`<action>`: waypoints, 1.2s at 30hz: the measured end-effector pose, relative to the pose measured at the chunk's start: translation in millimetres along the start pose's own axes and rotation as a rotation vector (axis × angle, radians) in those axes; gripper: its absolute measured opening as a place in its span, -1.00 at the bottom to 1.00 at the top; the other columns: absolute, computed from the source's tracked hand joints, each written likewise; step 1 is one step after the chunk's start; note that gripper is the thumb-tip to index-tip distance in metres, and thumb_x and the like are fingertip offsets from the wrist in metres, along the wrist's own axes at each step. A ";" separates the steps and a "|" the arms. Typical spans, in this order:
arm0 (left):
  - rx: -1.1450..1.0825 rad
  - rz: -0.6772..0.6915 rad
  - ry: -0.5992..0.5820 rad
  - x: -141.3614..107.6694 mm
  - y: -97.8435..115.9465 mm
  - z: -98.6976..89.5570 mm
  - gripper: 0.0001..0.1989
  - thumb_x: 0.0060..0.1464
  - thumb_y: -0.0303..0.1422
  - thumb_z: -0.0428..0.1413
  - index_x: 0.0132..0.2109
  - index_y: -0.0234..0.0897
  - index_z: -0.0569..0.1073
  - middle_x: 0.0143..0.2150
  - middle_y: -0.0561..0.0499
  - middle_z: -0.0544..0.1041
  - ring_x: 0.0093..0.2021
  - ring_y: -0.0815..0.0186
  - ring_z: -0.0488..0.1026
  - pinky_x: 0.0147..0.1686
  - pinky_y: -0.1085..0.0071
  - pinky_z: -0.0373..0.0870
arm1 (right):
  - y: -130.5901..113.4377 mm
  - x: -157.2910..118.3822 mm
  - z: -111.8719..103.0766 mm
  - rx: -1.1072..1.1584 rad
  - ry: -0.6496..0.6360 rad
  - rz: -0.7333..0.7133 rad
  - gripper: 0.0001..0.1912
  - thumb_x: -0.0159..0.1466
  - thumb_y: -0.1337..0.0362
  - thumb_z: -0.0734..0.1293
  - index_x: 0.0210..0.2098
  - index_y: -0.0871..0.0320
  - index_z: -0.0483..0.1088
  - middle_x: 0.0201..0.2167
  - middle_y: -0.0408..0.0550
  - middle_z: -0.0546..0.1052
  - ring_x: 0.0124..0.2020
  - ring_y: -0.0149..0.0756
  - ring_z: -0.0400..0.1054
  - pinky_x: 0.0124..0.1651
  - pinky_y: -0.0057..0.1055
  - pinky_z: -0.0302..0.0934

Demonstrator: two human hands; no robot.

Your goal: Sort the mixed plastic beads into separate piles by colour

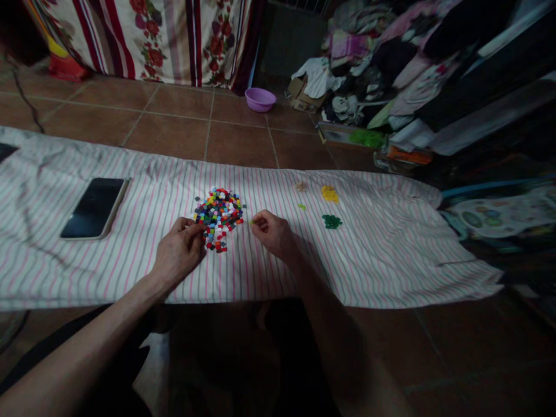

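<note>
A heap of small, square, many-coloured pieces (221, 208) lies on the striped cloth. At its near left edge, my left hand (180, 249) has its thumb and fingers closed together, touching the pieces; what is between them, if anything, is hidden. Just right of the heap, my right hand (274, 234) pinches a tiny yellow-green piece (252, 222) at its fingertips. Farther right lie small groups sorted by colour: beige pieces (300, 186), a few lime-green pieces (302, 207), yellow pieces (329, 194) and dark green pieces (332, 222).
The striped cloth (391, 260) covers a long, low surface in front of me. A phone (94, 207) lies on its left part. Beyond, on the tiled floor, are a purple basin (260, 100), a cardboard box (304, 98) and piled clothes (347, 52). A flowered curtain (174, 40) hangs behind.
</note>
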State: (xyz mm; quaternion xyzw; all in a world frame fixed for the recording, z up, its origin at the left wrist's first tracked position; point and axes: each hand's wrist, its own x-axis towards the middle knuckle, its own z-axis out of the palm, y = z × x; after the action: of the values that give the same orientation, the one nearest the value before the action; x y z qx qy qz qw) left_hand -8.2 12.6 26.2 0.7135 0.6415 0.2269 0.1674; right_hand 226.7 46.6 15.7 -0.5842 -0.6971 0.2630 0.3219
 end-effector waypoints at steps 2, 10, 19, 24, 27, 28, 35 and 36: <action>0.003 -0.009 -0.008 -0.1 0.5 -0.6 -0.63 0.13 -0.29 -0.10 -0.08 -0.22 0.55 -0.15 -0.04 0.42 -0.25 0.29 0.45 -0.31 0.37 0.38 | 4.4 0.7 -6.0 -0.010 0.028 0.013 -0.95 0.15 0.30 0.27 -0.38 0.12 0.36 -0.49 -0.16 0.50 -0.48 -0.40 0.39 -0.37 -0.48 0.23; -0.005 -0.012 0.003 -0.3 -1.0 0.8 -0.61 0.12 -0.28 -0.11 -0.07 -0.22 0.55 -0.15 -0.04 0.42 -0.24 0.28 0.46 -0.31 0.36 0.39 | 25.8 3.4 -28.6 -0.092 0.182 0.032 -0.89 0.14 0.26 0.24 -0.37 0.13 0.38 -0.48 -0.09 0.51 -0.45 -0.32 0.42 -0.31 -0.41 0.27; -0.020 -0.015 -0.020 0.0 -0.2 -0.8 -0.60 0.12 -0.27 -0.12 -0.07 -0.24 0.55 -0.13 -0.07 0.43 -0.22 0.25 0.46 -0.28 0.32 0.40 | 52.4 4.7 -54.1 -0.253 0.397 0.271 -0.81 0.06 0.20 0.24 -0.39 0.14 0.40 -0.54 -0.10 0.49 -0.45 -0.24 0.40 -0.27 -0.34 0.24; -0.022 -0.006 -0.005 -0.1 -1.7 0.4 -0.61 0.12 -0.28 -0.11 -0.08 -0.23 0.55 -0.14 -0.06 0.43 -0.23 0.26 0.46 -0.30 0.34 0.40 | 61.4 4.9 -62.8 -0.308 0.427 0.399 -0.80 0.03 0.21 0.23 -0.40 0.16 0.41 -0.46 -0.01 0.55 -0.38 -0.19 0.41 -0.20 -0.29 0.23; -0.024 0.003 0.004 -0.3 -2.0 0.6 -0.62 0.12 -0.29 -0.10 -0.09 -0.23 0.55 -0.15 -0.05 0.44 -0.25 0.28 0.46 -0.30 0.35 0.40 | 64.6 5.1 -64.0 -0.327 0.439 0.432 -0.78 0.02 0.22 0.22 -0.39 0.17 0.42 -0.44 0.02 0.56 -0.38 -0.18 0.40 -0.21 -0.28 0.22; -0.025 0.006 0.006 -0.3 -2.0 0.6 -0.63 0.12 -0.29 -0.10 -0.09 -0.22 0.55 -0.15 -0.05 0.44 -0.25 0.28 0.46 -0.29 0.35 0.40 | 65.7 5.4 -63.8 -0.331 0.449 0.437 -0.77 0.02 0.23 0.21 -0.39 0.18 0.42 -0.43 0.02 0.56 -0.38 -0.18 0.40 -0.21 -0.28 0.22; -0.034 -0.006 -0.007 -0.9 -0.6 -1.4 -0.63 0.13 -0.28 -0.10 -0.09 -0.22 0.55 -0.14 -0.05 0.44 -0.24 0.28 0.47 -0.30 0.35 0.41 | 70.4 8.5 -62.2 -0.319 0.486 0.421 -0.73 0.01 0.22 0.21 -0.37 0.20 0.44 -0.43 0.03 0.56 -0.35 -0.17 0.42 -0.17 -0.27 0.23; -0.037 -0.008 -0.012 -1.0 -0.3 -1.7 -0.62 0.13 -0.28 -0.11 -0.09 -0.23 0.55 -0.14 -0.05 0.44 -0.24 0.28 0.47 -0.30 0.35 0.41 | 70.6 8.6 -62.5 -0.317 0.485 0.422 -0.73 0.01 0.21 0.21 -0.36 0.20 0.45 -0.42 0.03 0.57 -0.35 -0.17 0.43 -0.17 -0.27 0.23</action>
State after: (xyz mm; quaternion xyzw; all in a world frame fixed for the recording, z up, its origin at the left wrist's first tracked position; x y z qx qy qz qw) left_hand -9.5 11.6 27.4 0.7089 0.6391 0.2338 0.1853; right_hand 318.5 67.2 5.4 -0.8036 -0.4963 0.0658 0.3219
